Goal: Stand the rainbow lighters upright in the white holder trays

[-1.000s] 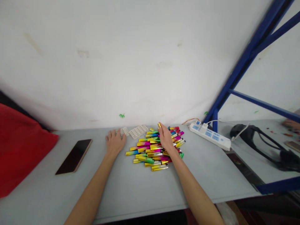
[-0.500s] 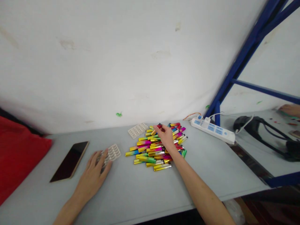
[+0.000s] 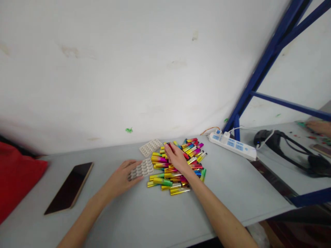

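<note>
A heap of shiny many-coloured lighters lies on the grey table. My right hand rests on top of the heap, fingers curled down among the lighters; whether it grips one is hidden. My left hand lies flat with fingers spread on a white moulded tray, which now touches the heap's left side. A second white tray lies behind the heap near the wall.
A dark phone lies at the left, with a red cloth beyond it. A white power strip sits at the right by a blue metal frame. Another person's hand shows at the far right.
My left hand pulled one white tray off the far stack toward me, then slid it right against the lighters. My right hand came down from holding a lighter up onto the heap.
</note>
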Motion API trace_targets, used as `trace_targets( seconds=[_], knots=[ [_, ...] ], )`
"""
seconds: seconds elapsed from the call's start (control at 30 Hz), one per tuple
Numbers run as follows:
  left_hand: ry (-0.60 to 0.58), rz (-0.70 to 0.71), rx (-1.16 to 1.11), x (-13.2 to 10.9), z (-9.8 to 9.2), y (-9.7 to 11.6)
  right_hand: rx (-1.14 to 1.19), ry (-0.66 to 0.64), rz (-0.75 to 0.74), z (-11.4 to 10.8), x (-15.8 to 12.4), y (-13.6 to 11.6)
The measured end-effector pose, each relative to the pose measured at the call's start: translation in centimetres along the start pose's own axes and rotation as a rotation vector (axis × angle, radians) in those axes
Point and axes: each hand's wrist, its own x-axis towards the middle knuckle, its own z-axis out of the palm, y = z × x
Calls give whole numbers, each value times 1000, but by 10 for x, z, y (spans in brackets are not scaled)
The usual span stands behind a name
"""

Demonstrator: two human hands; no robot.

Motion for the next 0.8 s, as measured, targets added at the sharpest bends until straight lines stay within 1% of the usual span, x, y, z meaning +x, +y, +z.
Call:
trace_targets(
  seconds=[0.1,0.2,0.3,0.4,0.53,0.6,0.7,0.73,0.8],
  knots=[
    [-42,59,-19,12,-10,2,9,-19,33,3,-4,-9],
    [-33,100,-61,15,-10,1,-37,15,54,5,-9,-17],
    [-3,91,-71,7,-7,-6,-90,45,80,7,-13,-20],
    [34,45,-29,-5,-7,-18,-131,66,98,7,-13,-18],
    [43,-5,-20,-10,-10,-30,-169,89,67,6,-11,-13],
    [30,-4,-47,-9,-12,-32,-171,54,59,5,-10,-13],
    [15,-11,-83,-8,-14,-33,-108,-112,35,3,-10,-15],
    [14,-12,-87,-9,-16,-33,-98,-163,-5,4,-9,-17],
    [28,-19,-81,-12,-18,-36,-146,-216,-127,7,-8,-22]
  ],
)
